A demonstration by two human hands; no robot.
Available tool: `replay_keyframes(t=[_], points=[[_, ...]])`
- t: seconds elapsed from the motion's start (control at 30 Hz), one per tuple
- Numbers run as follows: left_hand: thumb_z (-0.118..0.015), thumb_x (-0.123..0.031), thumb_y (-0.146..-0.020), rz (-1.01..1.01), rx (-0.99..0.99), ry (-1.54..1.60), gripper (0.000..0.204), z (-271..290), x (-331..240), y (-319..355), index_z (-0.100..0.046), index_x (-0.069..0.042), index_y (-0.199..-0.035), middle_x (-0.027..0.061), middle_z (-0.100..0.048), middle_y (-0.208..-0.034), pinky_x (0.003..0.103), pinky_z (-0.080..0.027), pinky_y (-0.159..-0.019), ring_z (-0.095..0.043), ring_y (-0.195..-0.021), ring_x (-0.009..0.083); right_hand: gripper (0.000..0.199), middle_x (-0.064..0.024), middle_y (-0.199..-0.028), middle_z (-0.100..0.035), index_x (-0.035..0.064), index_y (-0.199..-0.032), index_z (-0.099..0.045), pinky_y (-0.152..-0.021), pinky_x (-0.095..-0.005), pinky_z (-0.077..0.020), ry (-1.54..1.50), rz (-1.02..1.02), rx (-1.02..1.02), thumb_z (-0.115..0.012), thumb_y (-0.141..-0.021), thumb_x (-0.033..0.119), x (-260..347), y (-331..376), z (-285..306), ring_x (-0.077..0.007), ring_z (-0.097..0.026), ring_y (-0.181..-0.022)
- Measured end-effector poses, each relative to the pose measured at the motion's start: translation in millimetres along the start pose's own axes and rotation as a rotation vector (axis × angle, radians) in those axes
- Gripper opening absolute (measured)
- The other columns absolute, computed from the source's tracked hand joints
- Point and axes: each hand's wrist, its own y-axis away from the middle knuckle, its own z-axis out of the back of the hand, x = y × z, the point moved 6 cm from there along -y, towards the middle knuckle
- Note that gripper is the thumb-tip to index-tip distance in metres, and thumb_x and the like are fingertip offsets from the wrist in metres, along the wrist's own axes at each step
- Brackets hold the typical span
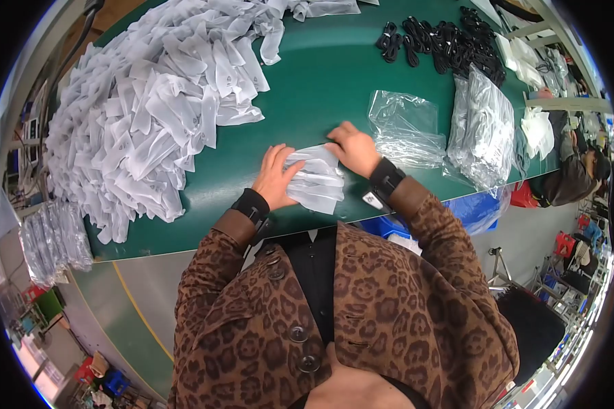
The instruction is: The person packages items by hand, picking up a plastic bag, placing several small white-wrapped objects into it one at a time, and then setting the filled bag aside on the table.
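Here, head view: I see both hands pressing a small stack of white sachets at the green table's near edge.
Left hand: flat, fingers spread on stack.
Right hand: pinching the stack's far corner.
Risk: I judge sachets could fan out or slide off the edge under uneven pressure.

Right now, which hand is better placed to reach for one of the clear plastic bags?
Probably the right hand. It rests on the far corner of the small white stack, on the side nearest the clear plastic bags. The left hand lies on the stack's other side, nearer the big white pile.
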Motion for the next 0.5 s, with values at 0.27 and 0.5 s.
replay_keyframes(t=[0.27, 0.5], points=[[-0.084, -0.033, -0.056, -0.015, -0.033, -0.05, 0.077, 5.8, -9.3, -6.3, -0.055, -0.008, -0.123, 0.0201, -0.037, -0.134, 0.06, -0.026, -0.109, -0.031, -0.131, 0.0423, 0.025, -0.0107, -0.07, -0.064, 0.0029, -0.082, -0.067, -0.061, -0.0342, -0.0492, -0.448, -0.496, -0.126, -0.069, -0.084, 0.028, -23.0, 58.5, -46.1, -0.0227, -0.064, -0.065], [-0.087, -0.029, -0.055, 0.016, 0.006, -0.08, 0.091, 4.8, -4.9, 2.6, -0.045, -0.011, -0.134, 0.0195, -0.031, -0.141, 0.058, -0.023, -0.113, -0.024, -0.137, 0.0431, 0.012, -0.0038, -0.074, -0.064, 0.0022, -0.087, -0.061, -0.059, -0.0263, -0.0462, -0.718, -0.902, -0.188, -0.066, -0.085, 0.013, -28.8, 73.9, -28.5, -0.0106, -0.059, -0.065]])
